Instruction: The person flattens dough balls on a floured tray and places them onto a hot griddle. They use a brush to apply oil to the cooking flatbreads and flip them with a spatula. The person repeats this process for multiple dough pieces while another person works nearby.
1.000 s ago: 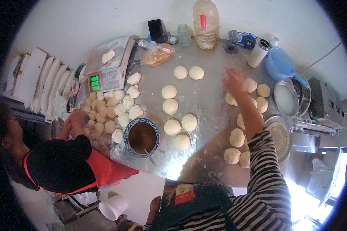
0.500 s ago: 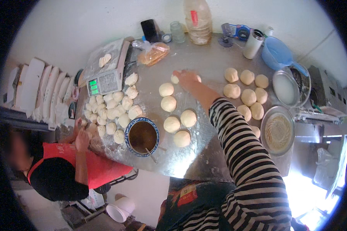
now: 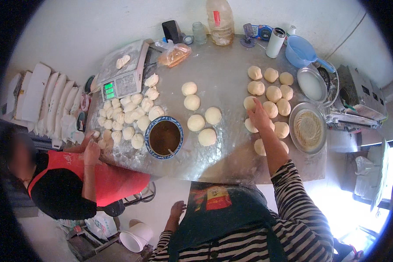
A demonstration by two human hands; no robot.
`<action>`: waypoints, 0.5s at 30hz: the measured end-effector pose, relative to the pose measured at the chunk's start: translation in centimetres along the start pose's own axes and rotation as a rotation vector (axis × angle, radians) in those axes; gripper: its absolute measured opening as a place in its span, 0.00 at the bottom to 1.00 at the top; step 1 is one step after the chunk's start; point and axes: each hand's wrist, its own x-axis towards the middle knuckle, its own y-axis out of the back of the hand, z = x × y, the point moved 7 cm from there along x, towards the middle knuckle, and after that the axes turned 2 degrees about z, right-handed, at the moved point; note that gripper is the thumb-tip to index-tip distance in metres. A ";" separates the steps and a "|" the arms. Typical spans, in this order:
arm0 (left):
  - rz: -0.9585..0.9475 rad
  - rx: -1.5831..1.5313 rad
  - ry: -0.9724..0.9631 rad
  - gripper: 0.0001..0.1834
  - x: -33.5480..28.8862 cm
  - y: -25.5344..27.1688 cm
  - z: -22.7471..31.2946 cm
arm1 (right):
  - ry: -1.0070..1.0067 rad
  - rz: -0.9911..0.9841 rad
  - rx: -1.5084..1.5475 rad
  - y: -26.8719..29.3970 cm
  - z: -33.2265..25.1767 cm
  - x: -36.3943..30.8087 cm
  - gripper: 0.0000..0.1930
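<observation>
My right hand [image 3: 261,117] reaches over the right part of the metal table. Its fingers curl at the edge of a pale round dough ball [image 3: 249,103], touching it; part of the palm side is hidden. Another dough ball [image 3: 250,125] lies just beside the wrist, within a group of several dough balls [image 3: 273,94]. Down beside my dark apron [image 3: 218,218] hangs my left hand [image 3: 177,209], holding nothing, fingers apart. Several more smooth dough balls [image 3: 195,122] sit mid-table, well away from both hands.
A blue-rimmed bowl of brown filling [image 3: 164,137] stands near the front edge, beside many floured dough lumps [image 3: 129,117] and a scale [image 3: 122,70]. A co-worker's hands [image 3: 91,150] work at the left. Round metal pans [image 3: 308,146] and a blue dipper [image 3: 301,50] line the right.
My right hand has moved from the far middle to the right-hand group. Two dough balls beneath it have left the middle, and the group has grown. My left hand has come into view.
</observation>
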 end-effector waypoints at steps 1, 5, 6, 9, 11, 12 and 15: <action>-0.008 -0.060 -0.039 0.22 -0.3 0.0 1.6 | 0.061 0.002 -0.008 0.1 -0.5 -0.4 0.30; 0.051 -0.068 -0.065 0.22 -0.2 1.1 3.2 | 0.180 0.191 -0.601 0.5 -2.9 -1.3 0.30; 0.070 -0.081 -0.011 0.21 0.5 1.5 1.9 | 0.244 0.116 -0.599 -0.7 -3.7 -1.3 0.29; 0.053 -0.040 0.001 0.19 2.7 2.2 -4.3 | 0.365 -0.008 -0.152 -5.4 -6.7 -2.2 0.27; -0.007 0.923 -0.727 0.18 3.6 0.8 -4.5 | 0.361 -0.131 -0.052 -9.8 -8.6 -2.5 0.26; -0.037 0.855 -0.633 0.18 3.4 1.7 -7.3 | 0.327 -0.155 -0.018 -11.4 -9.1 -3.0 0.26; -0.075 0.636 -0.372 0.18 4.1 4.1 -11.5 | 0.208 -0.115 -0.108 -12.5 -9.4 -3.6 0.23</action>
